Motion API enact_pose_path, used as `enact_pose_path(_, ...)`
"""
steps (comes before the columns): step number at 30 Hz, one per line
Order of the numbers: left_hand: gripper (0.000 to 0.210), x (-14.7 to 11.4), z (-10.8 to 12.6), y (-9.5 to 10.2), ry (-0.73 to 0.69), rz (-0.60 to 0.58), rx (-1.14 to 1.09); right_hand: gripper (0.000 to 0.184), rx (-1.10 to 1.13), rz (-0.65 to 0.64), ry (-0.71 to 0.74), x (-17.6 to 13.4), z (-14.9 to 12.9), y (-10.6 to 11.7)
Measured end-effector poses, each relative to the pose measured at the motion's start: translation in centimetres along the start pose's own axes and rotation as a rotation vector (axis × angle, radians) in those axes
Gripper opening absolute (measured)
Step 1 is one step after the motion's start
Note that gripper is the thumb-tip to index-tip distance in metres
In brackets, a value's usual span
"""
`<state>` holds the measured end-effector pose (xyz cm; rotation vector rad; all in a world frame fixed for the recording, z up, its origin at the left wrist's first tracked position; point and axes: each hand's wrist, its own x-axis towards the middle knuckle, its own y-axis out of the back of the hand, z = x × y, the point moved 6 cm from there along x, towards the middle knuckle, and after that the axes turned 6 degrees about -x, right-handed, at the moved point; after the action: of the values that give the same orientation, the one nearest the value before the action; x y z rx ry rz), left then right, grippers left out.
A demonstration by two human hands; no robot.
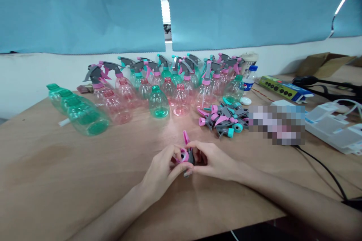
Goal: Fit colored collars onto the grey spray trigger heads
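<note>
Near the table's front, a grey and pink trigger spray head (185,155) is held between both hands, its pink collar opening facing me. My left hand (161,165) pinches the pink collar with thumb and fingers. From the other side, my right hand (213,160) grips the grey body, and its fingers hide part of it. The pink trigger points up and away. Beyond the hands stand a green bottle (158,102) and a pink bottle (181,101), both without heads. A pile of loose spray heads (224,118) lies to the right of them.
Several bottles with spray heads (152,71) stand in rows at the back. Green bottles (80,115) lie at the left. A capped drink bottle (249,79), a printed box (284,88), a white plastic tray (333,124) and a black cable (322,165) are on the right.
</note>
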<state>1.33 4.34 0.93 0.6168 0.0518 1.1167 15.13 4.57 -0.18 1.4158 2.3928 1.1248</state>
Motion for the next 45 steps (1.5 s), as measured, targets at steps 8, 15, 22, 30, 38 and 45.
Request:
enact_pose_path(8,0.023,0.0,1.0,-0.2,-0.016,-0.036,-0.047,0.032,-0.041,0.015,-0.009,-0.1,0.3,0.1)
enact_pose_path(15,0.007,0.2,2.0,0.7,-0.101,0.065,-0.114,0.026,-0.056,0.045,0.042,-0.1,0.3,0.4)
enact_pose_path(22,0.006,0.0,2.1,0.6,-0.206,0.057,0.108,0.018,-0.058,0.024,0.050,0.0,0.2,0.2)
enact_pose_path(30,0.018,-0.6,2.6,0.4,-0.347,-0.002,0.329,0.021,-0.050,0.005,0.061,0.0,0.3,0.1)
enact_pose_path(38,0.027,-0.6,2.5,0.2,-0.384,-0.042,0.417,0.021,-0.001,-0.017,0.046,0.2,0.4,-0.1)
enact_pose_path(45,0.024,-0.6,3.3,0.2,-0.428,-0.046,0.482,0.020,0.049,-0.062,0.030,0.4,1.2,-0.5)
